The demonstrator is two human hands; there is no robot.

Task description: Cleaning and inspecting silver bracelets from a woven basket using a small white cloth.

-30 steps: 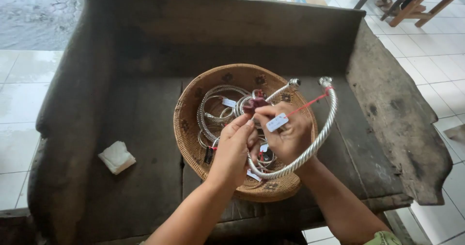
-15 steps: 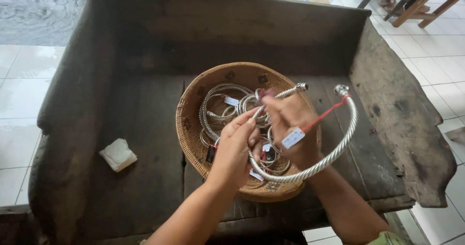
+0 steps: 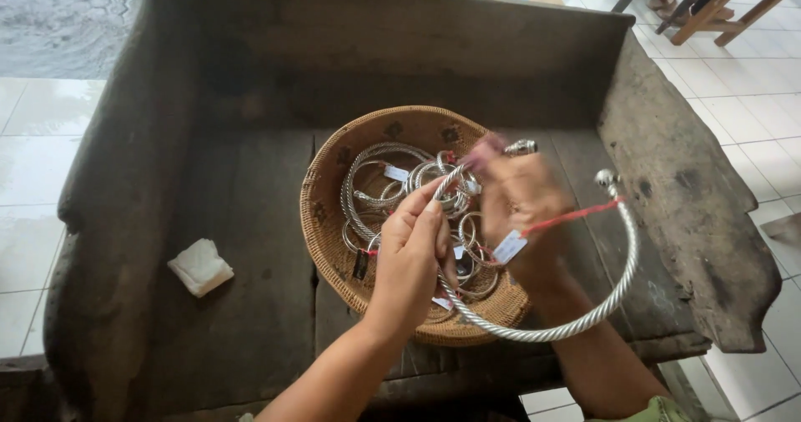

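Bare table (image 3: 242, 222) lies left of the basket (image 3: 329, 222), broken only by a white cloth (image 3: 200, 266) near the front. Raised walls (image 3: 400, 46) close the back and both sides. The necklace (image 3: 576, 326) loops over the basket's right rim, blocking that side.

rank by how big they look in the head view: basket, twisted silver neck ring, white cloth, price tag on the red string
1. Basket
2. Twisted silver neck ring: nearly as wide as the basket, but held closer to the camera, so this is unsure
3. White cloth
4. Price tag
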